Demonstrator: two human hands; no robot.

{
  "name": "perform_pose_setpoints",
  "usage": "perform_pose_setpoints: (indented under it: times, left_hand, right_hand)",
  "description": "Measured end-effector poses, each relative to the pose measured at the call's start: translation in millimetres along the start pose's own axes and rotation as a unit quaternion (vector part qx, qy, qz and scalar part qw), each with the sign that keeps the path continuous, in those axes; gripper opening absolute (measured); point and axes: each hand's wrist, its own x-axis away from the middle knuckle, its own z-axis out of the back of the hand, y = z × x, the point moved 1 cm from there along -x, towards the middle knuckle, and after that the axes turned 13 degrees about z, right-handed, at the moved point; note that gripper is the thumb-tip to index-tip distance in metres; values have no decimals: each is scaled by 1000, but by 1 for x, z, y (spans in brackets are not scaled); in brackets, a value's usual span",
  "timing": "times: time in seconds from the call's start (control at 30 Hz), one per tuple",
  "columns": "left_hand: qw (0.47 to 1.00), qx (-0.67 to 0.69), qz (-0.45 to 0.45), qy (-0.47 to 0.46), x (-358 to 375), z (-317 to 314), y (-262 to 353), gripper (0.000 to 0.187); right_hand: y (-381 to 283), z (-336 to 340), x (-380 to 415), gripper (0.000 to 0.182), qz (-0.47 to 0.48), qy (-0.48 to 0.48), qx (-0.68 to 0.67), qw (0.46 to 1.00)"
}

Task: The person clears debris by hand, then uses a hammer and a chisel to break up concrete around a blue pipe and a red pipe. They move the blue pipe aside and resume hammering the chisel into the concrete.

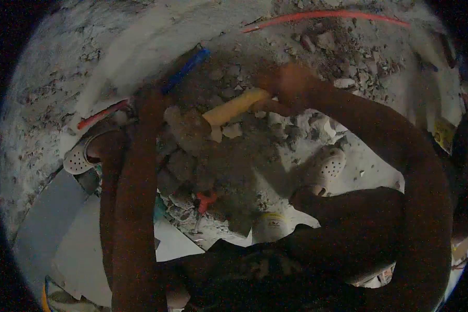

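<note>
In the dim head view, my right hand (pixel 288 86) is blurred. Its thumb and fingers close round the upper right end of a yellow, roughly cylindrical piece (pixel 233 107), which slants down to the left over the rubble. My left hand (pixel 152 99) is dark, with its fingers hard to separate. From it a blue rod or handle (pixel 187 70) sticks out up to the right, apparently gripped. Left of that hand lies a red rod-like thing (pixel 103 114), its far end hidden near the hand. Broken stones and dirt (pixel 187 130) fill the ground between my arms.
A red curved strip (pixel 327 14) lies along the far ground. A red forked piece (pixel 205 202) sits among stones near my legs. My pale perforated clogs (pixel 328 166) stand on either side of the rubble. A white bucket-like container (pixel 269 228) is close to my body.
</note>
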Motion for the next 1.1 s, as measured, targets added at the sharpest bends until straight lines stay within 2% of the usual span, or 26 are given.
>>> perform_pose_setpoints:
  times: [0.13, 0.2, 0.33, 0.4, 0.43, 0.5, 0.53, 0.6, 0.63, 0.67, 0.73, 0.8, 0.83, 0.9, 0.93, 1.0, 1.03, 1.1]
  left_hand:
    - [1000, -6, -4, 3, -3, 4, -3, 60]
    - [1000, -7, -8, 4, -6, 6, -3, 60]
    - [1000, -8, -15, 4, -9, 4, 1, 60]
    - [1000, -10, -19, 2, -10, 8, 7, 60]
    - [1000, -11, -23, 3, -14, 7, 6, 60]
    - [1000, -15, -25, 1, -15, 6, 3, 60]
    - [999, -17, -28, 3, -16, 6, 6, 60]
    - [999, -18, -32, 2, -14, 6, 8, 60]
    - [999, -18, -32, 2, -13, 5, 9, 60]
    - [999, -17, -36, 3, -16, 5, 10, 60]
    - [999, -13, -34, 4, -16, 4, 10, 61]
    - [999, -14, -39, 5, -17, 6, 13, 61]
    - [999, -13, -39, 4, -18, 8, 11, 61]
    - [999, -16, -42, 7, -17, 12, 12, 61]
    - [999, -17, -43, 7, -15, 13, 12, 61]
    - [999, -20, -36, 4, -9, 13, 6, 61]
    - [999, -19, -39, 2, -11, 13, 8, 61]
    - [999, -16, -40, 5, -15, 15, 7, 61]
  right_hand:
    - [5, -18, 3, 49, -31, 9, -32, 999]
    - [6, -17, 3, 50, -79, -6, 57, 995]
    - [-4, -3, -4, 53, -116, -55, 5, 992]
    - [9, -15, -1, 53, -50, 58, 30, 997]
    - [17, -14, -3, 53, -56, 61, 29, 996]
    - [38, -15, -4, 50, -298, -54, -41, 952]
    - [43, -15, -6, 50, -303, -50, -37, 951]
    - [51, -29, -6, 49, -228, -51, -36, 972]
    - [44, -33, -7, 49, -230, -52, -36, 971]
    - [30, -36, -8, 51, -150, -9, 1, 989]
    - [18, -31, -8, 53, -69, 34, 40, 996]
    - [12, -21, -8, 53, -53, 30, 27, 998]
    - [30, -27, -5, 53, -53, 30, 27, 998]
    - [88, -44, 6, 52, -194, -118, 78, 971]
    - [84, -30, 6, 52, -197, -113, 87, 970]
    - [50, -8, -2, 56, -297, -89, -76, 948]
    - [30, -10, -3, 56, -297, -95, -83, 946]
    - [2, 1, -11, 60, -107, 4, 51, 993]
